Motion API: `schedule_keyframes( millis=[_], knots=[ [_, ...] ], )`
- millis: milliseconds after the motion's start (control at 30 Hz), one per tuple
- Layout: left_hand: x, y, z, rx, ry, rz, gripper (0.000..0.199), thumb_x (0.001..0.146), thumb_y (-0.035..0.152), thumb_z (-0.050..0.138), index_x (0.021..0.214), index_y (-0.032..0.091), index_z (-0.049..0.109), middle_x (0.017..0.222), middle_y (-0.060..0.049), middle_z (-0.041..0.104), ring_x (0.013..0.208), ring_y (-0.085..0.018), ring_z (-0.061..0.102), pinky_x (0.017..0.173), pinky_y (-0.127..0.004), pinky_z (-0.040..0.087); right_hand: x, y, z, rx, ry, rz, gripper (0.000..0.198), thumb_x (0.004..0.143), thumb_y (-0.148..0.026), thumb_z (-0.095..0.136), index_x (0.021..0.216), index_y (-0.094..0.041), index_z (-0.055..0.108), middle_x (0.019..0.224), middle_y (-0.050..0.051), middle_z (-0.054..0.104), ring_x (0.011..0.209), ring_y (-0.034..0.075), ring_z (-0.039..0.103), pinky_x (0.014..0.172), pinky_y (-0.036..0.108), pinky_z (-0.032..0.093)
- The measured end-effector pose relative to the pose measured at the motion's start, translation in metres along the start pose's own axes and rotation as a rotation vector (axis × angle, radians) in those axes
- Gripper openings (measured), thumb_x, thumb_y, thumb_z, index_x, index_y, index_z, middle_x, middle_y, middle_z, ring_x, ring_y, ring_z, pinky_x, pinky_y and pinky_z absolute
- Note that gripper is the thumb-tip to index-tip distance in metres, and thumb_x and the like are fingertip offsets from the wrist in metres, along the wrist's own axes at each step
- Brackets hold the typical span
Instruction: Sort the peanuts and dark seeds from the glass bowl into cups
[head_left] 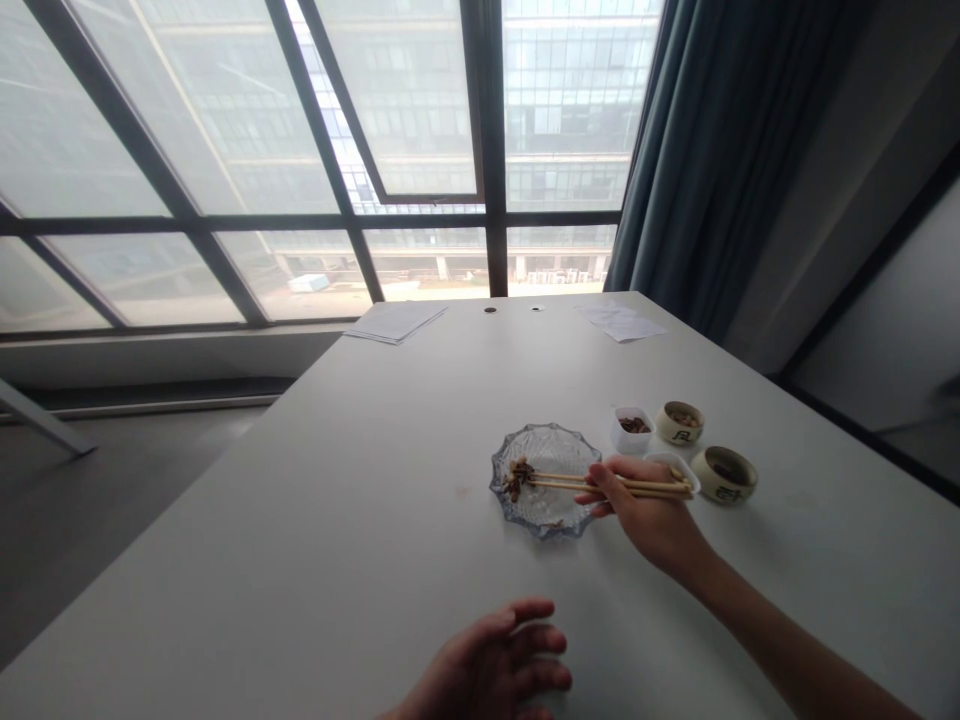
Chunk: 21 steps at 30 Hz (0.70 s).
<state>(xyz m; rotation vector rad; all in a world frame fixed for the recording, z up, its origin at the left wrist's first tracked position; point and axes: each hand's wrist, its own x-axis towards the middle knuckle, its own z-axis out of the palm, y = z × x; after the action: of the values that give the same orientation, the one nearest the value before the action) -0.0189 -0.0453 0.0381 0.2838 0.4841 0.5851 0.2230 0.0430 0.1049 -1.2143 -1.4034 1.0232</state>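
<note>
My right hand (637, 500) is closed around a pair of wooden chopsticks (562, 484). Their tips reach across a scalloped clear glass dish (546, 530) to a small heap of brown and tan pieces (517, 479) at its left side. I cannot tell whether the tips pinch any of them. A few more bits lie near the dish's front rim. My left hand (499, 665) is in front of the dish, empty, with its fingers spread. Behind my right hand is a white container (679, 470), partly hidden, with pale pieces inside.
Right of the dish stand a square white cup (632, 430) of dark pieces and two cream cups with dark characters, a farther one (681, 424) and a nearer one (724, 475). Papers (396, 322) lie at the white table's (337, 480) far left, more sheets (626, 322) at far right.
</note>
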Motion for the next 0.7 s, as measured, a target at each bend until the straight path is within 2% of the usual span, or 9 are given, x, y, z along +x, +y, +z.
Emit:
schedule_keyframes(
  millis=[267,567,700],
  knots=[
    [0.001,0.002,0.001,-0.016,0.0,0.003,0.033,0.087,0.032,0.058,0.117,0.021,0.069,0.105,-0.002,0.077,0.098,-0.019,0.07,0.076,-0.031,0.043,-0.003,-0.017,-0.005,-0.139,-0.026,-0.019,0.039,0.093,-0.053,0.06,0.079,-0.018,0.071,0.072,0.008,0.077,0.065,0.022,0.075,0.059,0.029,0.061],
    [-0.001,0.001,0.002,-0.018,-0.009,0.018,0.033,0.088,0.032,0.057,0.117,0.022,0.069,0.106,-0.001,0.077,0.099,-0.019,0.07,0.077,-0.031,0.043,-0.006,-0.012,0.0,-0.232,0.007,-0.123,0.043,0.098,-0.052,0.054,0.076,-0.018,0.071,0.069,0.006,0.075,0.061,0.019,0.073,0.057,0.027,0.058],
    [-0.001,0.001,0.002,-0.012,-0.004,0.013,0.032,0.089,0.032,0.056,0.116,0.021,0.069,0.105,-0.001,0.077,0.097,-0.018,0.069,0.076,-0.03,0.042,-0.001,-0.021,-0.019,-0.256,0.099,-0.193,0.039,0.096,-0.051,0.057,0.079,-0.019,0.072,0.072,0.006,0.076,0.064,0.02,0.074,0.059,0.029,0.059]
  ],
)
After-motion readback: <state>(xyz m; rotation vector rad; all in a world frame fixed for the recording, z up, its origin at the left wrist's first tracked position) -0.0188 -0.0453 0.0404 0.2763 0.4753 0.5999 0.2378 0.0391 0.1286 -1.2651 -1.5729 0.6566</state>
